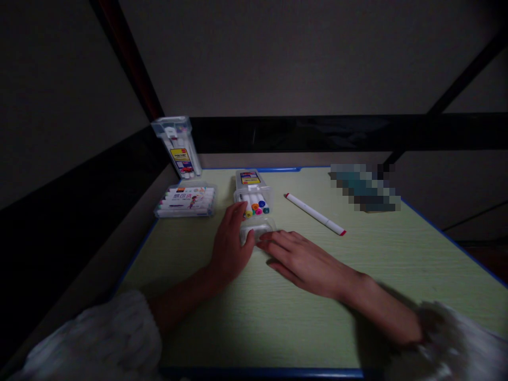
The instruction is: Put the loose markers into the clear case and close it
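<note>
A clear plastic marker case point(253, 182) lies in the middle of the table, its end facing me and several coloured marker caps point(257, 206) showing. In front of it is its clear lid point(257, 231). My left hand point(232, 241) spans the lid's left side, the thumb on the lid and the fingers reaching to the case's near left corner. From the right, my right hand point(304, 262) touches the lid's near edge with its fingertips, fingers stretched out and thumb apart. A white marker with red ends point(315, 214) lies loose to the right.
An upright clear case of markers point(180, 151) stands at the back left. Before it lies a flat case of white pens point(186, 201). A blurred-out dark teal item point(363, 188) is at the back right. The pale green table point(262, 328) has blue edges and meets walls behind and left.
</note>
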Tool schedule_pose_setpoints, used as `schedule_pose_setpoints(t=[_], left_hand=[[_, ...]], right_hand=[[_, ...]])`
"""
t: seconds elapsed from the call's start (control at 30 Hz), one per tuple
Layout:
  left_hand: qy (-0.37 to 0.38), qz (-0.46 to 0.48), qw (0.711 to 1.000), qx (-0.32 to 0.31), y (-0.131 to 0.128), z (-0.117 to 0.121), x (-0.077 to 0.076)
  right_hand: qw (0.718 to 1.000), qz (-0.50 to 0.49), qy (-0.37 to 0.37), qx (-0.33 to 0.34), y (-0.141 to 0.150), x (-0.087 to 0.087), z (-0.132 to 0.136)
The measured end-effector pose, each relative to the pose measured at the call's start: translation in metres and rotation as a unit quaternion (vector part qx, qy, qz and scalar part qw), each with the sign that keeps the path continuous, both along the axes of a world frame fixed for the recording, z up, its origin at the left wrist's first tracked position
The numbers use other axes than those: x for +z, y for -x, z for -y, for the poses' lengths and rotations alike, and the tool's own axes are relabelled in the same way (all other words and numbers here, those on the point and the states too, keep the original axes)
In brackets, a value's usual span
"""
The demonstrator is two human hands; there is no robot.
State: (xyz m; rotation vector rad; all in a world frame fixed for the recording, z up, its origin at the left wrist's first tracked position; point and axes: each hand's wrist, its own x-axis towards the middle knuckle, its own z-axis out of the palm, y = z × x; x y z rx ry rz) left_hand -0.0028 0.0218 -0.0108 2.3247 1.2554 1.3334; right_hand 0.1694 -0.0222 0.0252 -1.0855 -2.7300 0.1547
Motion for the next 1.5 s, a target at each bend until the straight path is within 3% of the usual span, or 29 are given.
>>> schedule_pose_setpoints(t=[0.23,0.57,1.03,1.5], left_hand=[[0.03,-0.003,0.999,0.011,-0.0001,0.001,-0.0016],[-0.006,-0.033,0.999,-0.008,0.0001,0.0008,-0.0056],[0.01,-0.04,0.999,-0.008,-0.0001,0.0023,-0.0013],[-0.005,-0.057,0.998,-0.008,0.0006,0.0006,-0.0069]], right_hand=[[1.0,-0.01,0.004,0.002,-0.0001,-0.0014,-0.001],[1.0,-0.005,0.009,0.0,-0.0007,-0.0029,-0.0007],[1.0,-0.015,0.013,0.0,-0.0006,-0.0027,-0.0002],[1.0,-0.024,0.006,0.0,-0.0008,-0.0029,0.0003]])
